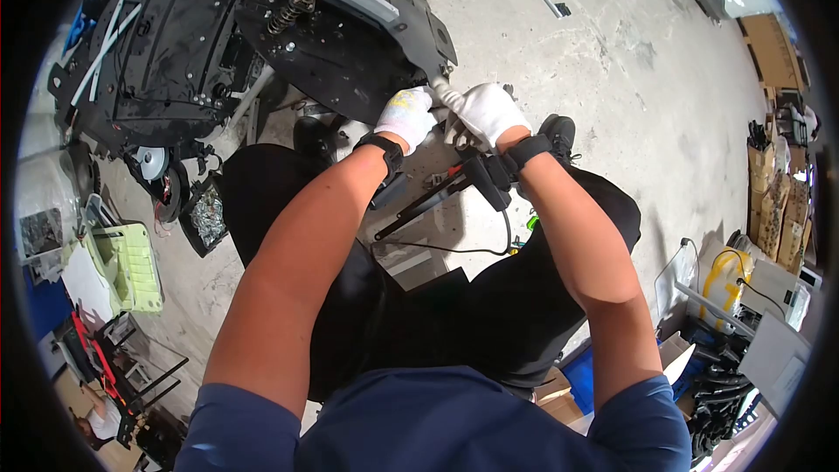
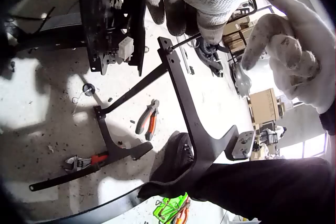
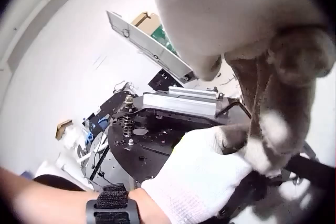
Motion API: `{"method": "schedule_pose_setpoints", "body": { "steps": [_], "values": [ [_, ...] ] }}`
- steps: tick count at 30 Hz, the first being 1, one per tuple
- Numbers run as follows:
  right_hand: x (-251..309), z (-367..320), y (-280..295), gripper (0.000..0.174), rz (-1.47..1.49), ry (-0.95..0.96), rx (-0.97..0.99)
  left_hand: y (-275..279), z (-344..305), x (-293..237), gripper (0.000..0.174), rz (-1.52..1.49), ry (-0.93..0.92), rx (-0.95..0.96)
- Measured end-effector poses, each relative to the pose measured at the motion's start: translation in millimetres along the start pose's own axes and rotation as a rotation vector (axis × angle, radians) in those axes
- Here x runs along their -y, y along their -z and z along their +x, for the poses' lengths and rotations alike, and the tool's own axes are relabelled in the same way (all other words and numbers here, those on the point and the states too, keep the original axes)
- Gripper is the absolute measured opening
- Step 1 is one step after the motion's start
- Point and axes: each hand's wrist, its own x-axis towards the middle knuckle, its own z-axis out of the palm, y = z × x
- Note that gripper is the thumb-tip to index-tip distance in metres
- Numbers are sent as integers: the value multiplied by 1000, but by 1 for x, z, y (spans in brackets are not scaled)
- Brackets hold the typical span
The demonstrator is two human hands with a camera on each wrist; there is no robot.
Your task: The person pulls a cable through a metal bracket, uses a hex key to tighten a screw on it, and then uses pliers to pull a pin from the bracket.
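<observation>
Head camera faces down, sharing left hand [image 1: 406, 121] with 2 closer wrist cameras.

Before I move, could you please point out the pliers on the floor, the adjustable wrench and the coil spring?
Pliers [image 2: 152, 125]: left wrist view, on the orange handle.
Adjustable wrench [image 2: 79, 163]: left wrist view, on the metal head.
Coil spring [image 3: 128, 125]: right wrist view, on its middle coils.

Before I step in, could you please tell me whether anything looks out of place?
Yes, slightly: pliers lie loose on the floor near a shoe, where someone could tread on them, and small dark scraps are scattered around.
</observation>
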Motion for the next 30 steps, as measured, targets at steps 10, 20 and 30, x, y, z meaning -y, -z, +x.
{"method": "schedule_pose_setpoints", "body": {
  "steps": [10,20,30],
  "values": [
    [-7,10,-15,41,87,75,-8,0,1,4,17,-257,42,-6],
    [-10,-11,7,19,-555,507,-427,12,-4,-8,26,-311,13,56],
    [6,-19,13,54,155,88,-36,-1,4,4,25,-224,64,20]
  ]
}}
